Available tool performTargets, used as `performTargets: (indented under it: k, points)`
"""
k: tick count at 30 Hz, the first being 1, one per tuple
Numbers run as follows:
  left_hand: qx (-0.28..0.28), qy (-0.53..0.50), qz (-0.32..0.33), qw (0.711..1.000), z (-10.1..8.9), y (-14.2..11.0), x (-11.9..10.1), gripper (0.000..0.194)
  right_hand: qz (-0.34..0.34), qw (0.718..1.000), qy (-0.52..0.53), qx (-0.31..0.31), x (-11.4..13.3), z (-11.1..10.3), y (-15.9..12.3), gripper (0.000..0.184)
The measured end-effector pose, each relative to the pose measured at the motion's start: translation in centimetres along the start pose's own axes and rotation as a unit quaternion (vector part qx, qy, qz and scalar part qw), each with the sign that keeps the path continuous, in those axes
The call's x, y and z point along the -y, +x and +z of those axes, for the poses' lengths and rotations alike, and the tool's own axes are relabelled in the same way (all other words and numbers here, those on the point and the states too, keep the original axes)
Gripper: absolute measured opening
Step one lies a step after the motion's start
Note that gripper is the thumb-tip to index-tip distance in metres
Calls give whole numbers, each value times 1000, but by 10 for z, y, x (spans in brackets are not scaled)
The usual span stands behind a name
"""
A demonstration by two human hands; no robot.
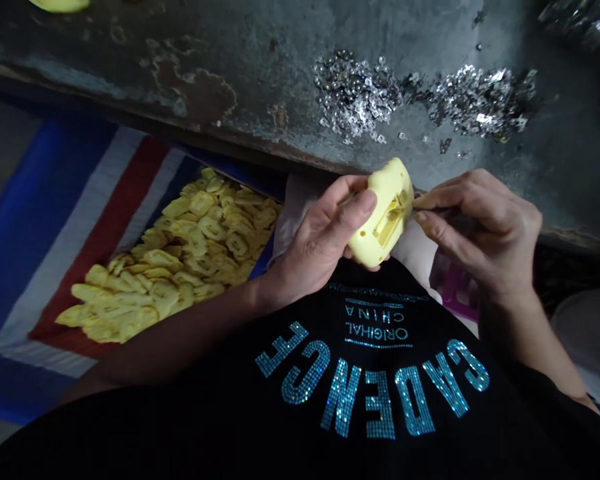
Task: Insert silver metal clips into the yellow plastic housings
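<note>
My left hand (320,233) grips a yellow plastic shell (383,217), its fingers wrapped behind it and its thumb on the front near a small recess. The fingertips of my right hand (485,233) pinch together at the shell's right edge, on a tiny part (419,202) too small to make out. Below and left of my left wrist, a heap of similar yellow plastic shells (180,253) lies on a striped cloth (65,233).
A worn grey metal tabletop (130,53) runs across the far side, holding two loose piles of small silver metal pieces (420,100). A yellow piece (60,4) sits at its top edge. A pink plastic crate (455,293) shows below my right hand.
</note>
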State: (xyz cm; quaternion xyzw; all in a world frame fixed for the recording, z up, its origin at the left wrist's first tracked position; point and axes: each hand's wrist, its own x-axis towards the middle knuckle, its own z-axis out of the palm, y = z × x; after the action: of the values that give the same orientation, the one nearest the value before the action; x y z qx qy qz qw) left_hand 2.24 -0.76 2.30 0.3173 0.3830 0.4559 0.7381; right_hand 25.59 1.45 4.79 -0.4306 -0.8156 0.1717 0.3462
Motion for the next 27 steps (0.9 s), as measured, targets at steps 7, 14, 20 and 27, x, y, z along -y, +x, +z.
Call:
performTargets:
  k: [7,14,20,27]
  points:
    - [17,63,44,997,5,-3,3,56,-25,997,-75,20,1,5,-4,10]
    - [57,93,53,993,5,3,11,64,-63,986,-149,-33,-4,16,-7,25]
    - [51,75,-2,996,-1,8,12,55,83,992,89,26,-15,-3,-6,13]
    - [73,33,-37,996,3,7,9,53,239,928,260,120,-31,-16,1,33]
